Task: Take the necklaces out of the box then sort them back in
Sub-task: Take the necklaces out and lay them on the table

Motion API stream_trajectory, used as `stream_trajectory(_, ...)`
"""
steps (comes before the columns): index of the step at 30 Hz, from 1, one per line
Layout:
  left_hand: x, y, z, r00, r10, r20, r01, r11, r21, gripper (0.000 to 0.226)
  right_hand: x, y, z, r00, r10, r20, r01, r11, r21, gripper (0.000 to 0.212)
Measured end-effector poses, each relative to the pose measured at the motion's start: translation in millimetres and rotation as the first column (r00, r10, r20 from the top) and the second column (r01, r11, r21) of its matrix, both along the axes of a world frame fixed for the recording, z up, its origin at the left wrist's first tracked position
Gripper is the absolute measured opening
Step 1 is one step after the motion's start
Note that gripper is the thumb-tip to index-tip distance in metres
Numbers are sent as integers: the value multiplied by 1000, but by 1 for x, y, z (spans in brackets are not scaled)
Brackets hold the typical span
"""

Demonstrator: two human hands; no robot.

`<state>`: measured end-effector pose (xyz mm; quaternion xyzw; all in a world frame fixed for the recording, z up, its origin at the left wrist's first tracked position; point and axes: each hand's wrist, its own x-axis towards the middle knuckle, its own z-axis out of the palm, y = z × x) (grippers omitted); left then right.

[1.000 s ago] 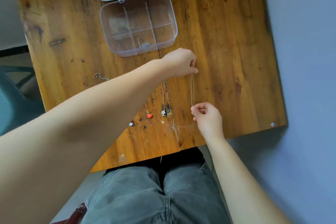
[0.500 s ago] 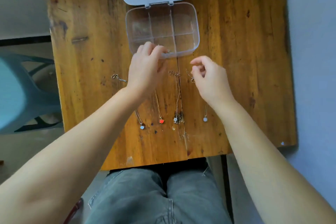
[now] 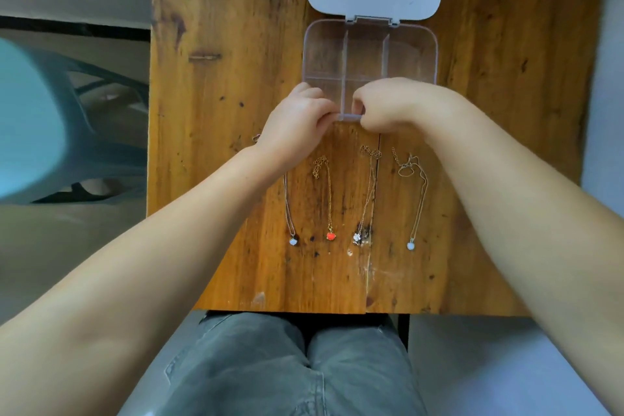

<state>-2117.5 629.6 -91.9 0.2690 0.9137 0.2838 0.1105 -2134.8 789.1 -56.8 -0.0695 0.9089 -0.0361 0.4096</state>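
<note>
Both hands (image 3: 297, 125) (image 3: 393, 105) have reached the box's (image 3: 434, 54) near edge, fingers curled, grip unclear.

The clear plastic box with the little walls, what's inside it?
The far compartments of the clear plastic box look empty. The left hand and right hand cover most of the near row, so anything there is hidden.

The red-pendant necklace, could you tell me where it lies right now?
In the head view, the red-pendant necklace lies second from the left in the table's row, before the box.
</note>
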Motion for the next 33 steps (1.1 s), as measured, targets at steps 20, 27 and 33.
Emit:
stream_trajectory(20,33,57,51,739,-204,642,-51,933,356,30,118,103,52,483,-800,356,605,11,-796,12)
stream_trajectory(27,26,77,37,663,-184,726,23,974,225,31,213,154,26,121,-855,504,659,-310,-685,20)
stream_trajectory(33,46,120,24,485,-172,857,54,984,167,25,261,167,3,-309,-768,561,460,-637,-619,17)
